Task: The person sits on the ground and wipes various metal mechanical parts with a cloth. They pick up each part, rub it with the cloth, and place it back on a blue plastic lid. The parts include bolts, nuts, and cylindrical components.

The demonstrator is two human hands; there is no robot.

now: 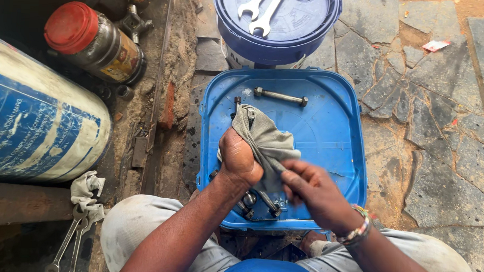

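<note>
**Two hands, one rag, over a blue lid**

A person's left hand (pixel 239 160) is closed in a fist around a grey rag (pixel 267 141), which drapes up and over the knuckles. The right hand (pixel 311 189), a beaded bracelet (pixel 357 229) at its wrist, pinches the rag's lower edge between fingers and thumb; whatever is wrapped inside the cloth cannot be made out. Both hands hover just above a square blue lid (pixel 329 129) set on the ground between the person's knees. On the lid lie a long bolt (pixel 280 96) near its far edge and several shorter bolts (pixel 258 203) beneath the hands. Beyond it stands a round blue bucket (pixel 276 37) with two spanners (pixel 264 9) on top. To the left are a red-capped jar (pixel 94 41), a large blue-and-white drum (pixel 33 121), and more spanners (pixel 68 242) beside a pale cloth (pixel 86 188).
</note>
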